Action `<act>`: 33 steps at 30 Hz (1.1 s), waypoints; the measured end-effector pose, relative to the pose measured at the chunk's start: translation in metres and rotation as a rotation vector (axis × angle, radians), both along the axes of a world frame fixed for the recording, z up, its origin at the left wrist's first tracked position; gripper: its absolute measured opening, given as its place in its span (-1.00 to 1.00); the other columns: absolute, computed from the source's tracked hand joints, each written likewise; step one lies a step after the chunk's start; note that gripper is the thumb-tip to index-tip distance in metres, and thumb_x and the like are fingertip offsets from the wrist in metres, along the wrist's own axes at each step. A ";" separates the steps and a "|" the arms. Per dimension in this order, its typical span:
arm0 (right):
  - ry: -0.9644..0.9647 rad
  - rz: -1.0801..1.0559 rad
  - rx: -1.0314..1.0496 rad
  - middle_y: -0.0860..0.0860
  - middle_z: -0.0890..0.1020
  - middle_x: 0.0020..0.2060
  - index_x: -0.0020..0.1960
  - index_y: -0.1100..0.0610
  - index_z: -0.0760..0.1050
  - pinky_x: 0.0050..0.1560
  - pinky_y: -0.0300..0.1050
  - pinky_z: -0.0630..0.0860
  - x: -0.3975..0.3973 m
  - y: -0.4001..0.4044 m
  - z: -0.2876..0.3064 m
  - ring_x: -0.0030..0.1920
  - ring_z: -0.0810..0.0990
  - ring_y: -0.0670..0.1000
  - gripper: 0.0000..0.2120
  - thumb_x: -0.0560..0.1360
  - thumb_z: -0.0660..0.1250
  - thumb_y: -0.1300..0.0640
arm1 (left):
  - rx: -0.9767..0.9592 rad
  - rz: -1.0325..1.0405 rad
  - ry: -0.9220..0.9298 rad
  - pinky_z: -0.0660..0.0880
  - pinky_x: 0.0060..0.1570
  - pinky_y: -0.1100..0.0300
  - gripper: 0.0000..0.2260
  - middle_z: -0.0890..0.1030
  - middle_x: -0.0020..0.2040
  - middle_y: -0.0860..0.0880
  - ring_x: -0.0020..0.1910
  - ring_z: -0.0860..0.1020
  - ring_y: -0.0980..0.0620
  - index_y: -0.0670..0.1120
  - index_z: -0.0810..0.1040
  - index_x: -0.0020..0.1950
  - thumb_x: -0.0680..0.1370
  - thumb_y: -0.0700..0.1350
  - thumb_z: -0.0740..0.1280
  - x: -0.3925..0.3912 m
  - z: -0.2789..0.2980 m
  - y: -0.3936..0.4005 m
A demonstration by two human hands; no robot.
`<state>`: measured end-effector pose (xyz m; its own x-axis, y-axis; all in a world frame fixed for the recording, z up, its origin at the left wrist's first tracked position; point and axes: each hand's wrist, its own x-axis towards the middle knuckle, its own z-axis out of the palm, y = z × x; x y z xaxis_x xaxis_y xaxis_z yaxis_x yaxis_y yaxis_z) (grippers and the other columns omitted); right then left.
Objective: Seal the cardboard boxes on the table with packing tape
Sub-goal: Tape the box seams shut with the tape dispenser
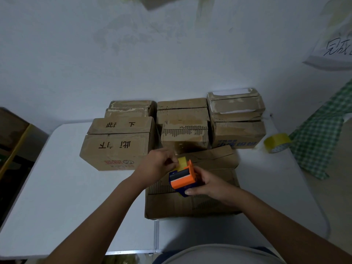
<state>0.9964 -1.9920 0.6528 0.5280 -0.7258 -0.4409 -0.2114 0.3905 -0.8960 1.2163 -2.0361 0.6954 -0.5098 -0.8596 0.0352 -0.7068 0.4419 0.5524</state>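
Tape could fold back on itself if my left hand (159,164) loses its pinch on the yellow tape end (182,162). My right hand (208,184) grips the orange-and-blue plastic tape dispenser (182,180) above the near brown cardboard box (192,202), directly under both hands. Farther back sit more worn cardboard boxes (182,128); a spare yellow tape roll (277,142) lies far right.

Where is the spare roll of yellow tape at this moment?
In the head view, the spare roll of tape lies on the white table at the right, beside the rightmost box and near the green checked cloth.
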 end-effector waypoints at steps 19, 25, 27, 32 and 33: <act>0.002 0.023 -0.029 -0.06 0.56 0.25 0.38 -0.14 0.32 0.26 -0.08 0.50 -0.004 -0.002 -0.001 0.25 0.54 -0.08 -0.36 0.41 0.51 0.15 | 0.586 0.154 0.354 0.53 -0.07 0.20 -0.92 0.61 -0.12 0.02 -0.10 0.59 0.08 -0.10 0.55 -0.04 0.63 -0.17 0.29 -0.002 0.012 0.011; 0.021 0.050 -0.026 -0.09 0.56 0.24 0.32 -0.21 0.31 0.22 -0.17 0.51 -0.003 0.000 -0.004 0.23 0.54 -0.13 -0.36 0.39 0.53 0.15 | 0.598 0.196 0.277 0.55 0.10 0.01 -0.86 0.65 -0.05 -0.06 0.00 0.61 -0.03 -0.10 0.58 -0.01 0.59 -0.03 0.36 -0.002 0.015 0.010; 0.022 0.059 -0.026 -0.11 0.57 0.22 0.34 -0.19 0.30 0.15 -0.25 0.52 -0.003 0.000 -0.002 0.21 0.55 -0.17 -0.35 0.40 0.53 0.14 | 0.569 0.197 0.288 0.58 0.10 -0.01 -0.90 0.65 -0.06 -0.09 -0.02 0.63 -0.02 -0.14 0.57 -0.02 0.57 -0.11 0.39 -0.004 0.016 0.011; 0.051 0.069 -0.075 -0.10 0.51 0.29 0.44 -0.16 0.23 0.27 -0.09 0.50 -0.005 -0.005 0.004 0.27 0.50 -0.11 -0.27 0.40 0.52 0.07 | 0.425 0.197 0.438 0.56 -0.09 0.20 -0.95 0.65 -0.15 -0.09 -0.14 0.63 0.05 -0.18 0.50 -0.04 0.60 -0.21 0.32 -0.007 0.026 0.011; 0.069 0.092 -0.089 -0.10 0.49 0.30 0.46 -0.16 0.19 0.29 -0.07 0.48 -0.006 -0.005 0.005 0.29 0.49 -0.10 -0.24 0.39 0.53 0.05 | 0.398 0.202 0.476 0.54 -0.12 0.26 -0.94 0.64 -0.16 -0.07 -0.15 0.63 0.08 -0.18 0.50 -0.04 0.60 -0.20 0.31 -0.007 0.030 0.010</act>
<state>0.9900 -1.9975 0.6578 0.5650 -0.7135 -0.4144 -0.3052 0.2859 -0.9083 1.2096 -2.0259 0.7258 -0.3443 -0.9307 -0.1235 -0.3923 0.0230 0.9196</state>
